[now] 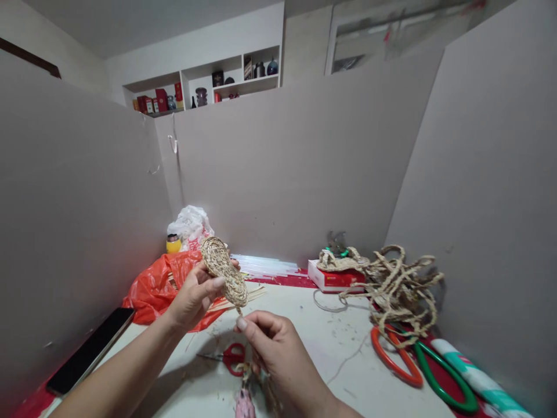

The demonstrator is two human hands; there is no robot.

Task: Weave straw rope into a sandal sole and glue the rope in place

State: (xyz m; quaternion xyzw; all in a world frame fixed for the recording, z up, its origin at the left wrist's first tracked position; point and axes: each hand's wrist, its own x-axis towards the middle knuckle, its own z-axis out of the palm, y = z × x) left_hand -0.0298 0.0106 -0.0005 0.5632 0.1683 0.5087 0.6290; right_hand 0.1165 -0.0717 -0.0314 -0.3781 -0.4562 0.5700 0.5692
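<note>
Works over a pale, flat table strewn with straw crumbs. Has a loose, tangled heap of braided rope at right, a glossy, crumpled orange plastic bag at left. Holds up a coiled straw piece, flat, ridged and waisted between rounded ends, tilted above the table, in the half-curled left hand, thumb on its edge. Keeps red-handled scissors below. Pinches the thin, twisted tail in the right hand, thumb against forefinger.

Rough woven straw piece, glossy plastic bag
</note>
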